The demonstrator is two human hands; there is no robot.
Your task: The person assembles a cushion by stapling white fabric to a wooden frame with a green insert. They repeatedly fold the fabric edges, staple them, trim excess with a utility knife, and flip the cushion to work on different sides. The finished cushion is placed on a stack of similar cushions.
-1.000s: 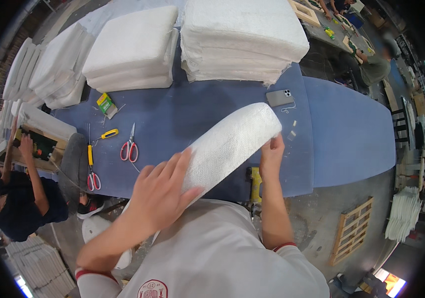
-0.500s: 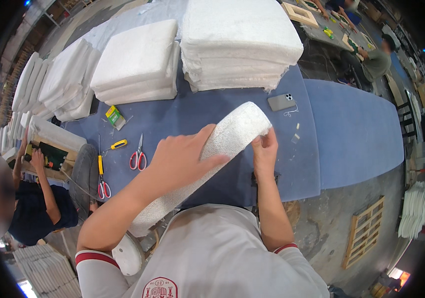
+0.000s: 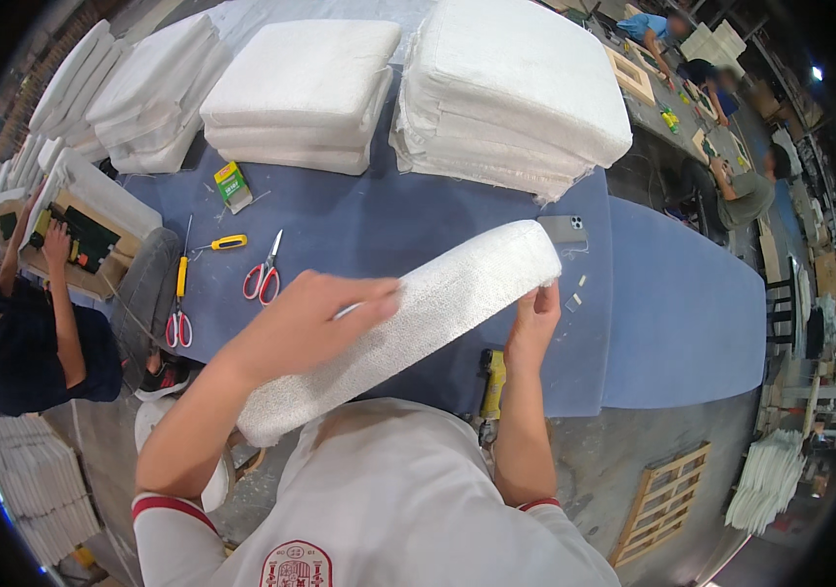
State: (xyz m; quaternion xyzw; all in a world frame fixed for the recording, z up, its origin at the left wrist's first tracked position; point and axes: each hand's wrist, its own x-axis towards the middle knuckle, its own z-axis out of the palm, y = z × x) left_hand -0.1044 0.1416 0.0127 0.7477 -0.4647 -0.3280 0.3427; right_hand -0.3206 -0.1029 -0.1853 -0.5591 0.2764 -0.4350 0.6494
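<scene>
White cushion (image 3: 438,311) is located in front of your torso, over the near edge of the blue bench (image 3: 369,220), and lies diagonally: its left end is close to your shirt (image 3: 408,489), its right end is farther out. Your right hand (image 3: 533,318) holds the right end, with thumb and fingers closed at the lower corner; the fingertips are partly hidden by the cushion. Your left hand (image 3: 325,318) lies across the cushion's left half, fingers extended toward the right end; whether it grips the material cannot be told from this view. The grey phone (image 3: 571,233) lies just beyond the right end, which covers part of it in view. Small white pieces (image 3: 574,299) lie on the bench to the right of your right hand. A yellow-and-black tool (image 3: 493,383) is at the near bench edge, beside your right forearm. To the left of the cushion, locate the red-handled scissors (image 3: 263,279), blades pointing away from you, the yellow-handled screwdriver (image 3: 229,242), and a green-and-yellow box (image 3: 233,186). A second pair of red-handled scissors (image 3: 178,329) lies nearer the left edge. Two stacks of white cushions, the left stack (image 3: 296,93) lower than the right stack (image 3: 516,93), stand along the far side. A co-worker (image 3: 32,338) is at your left.
</scene>
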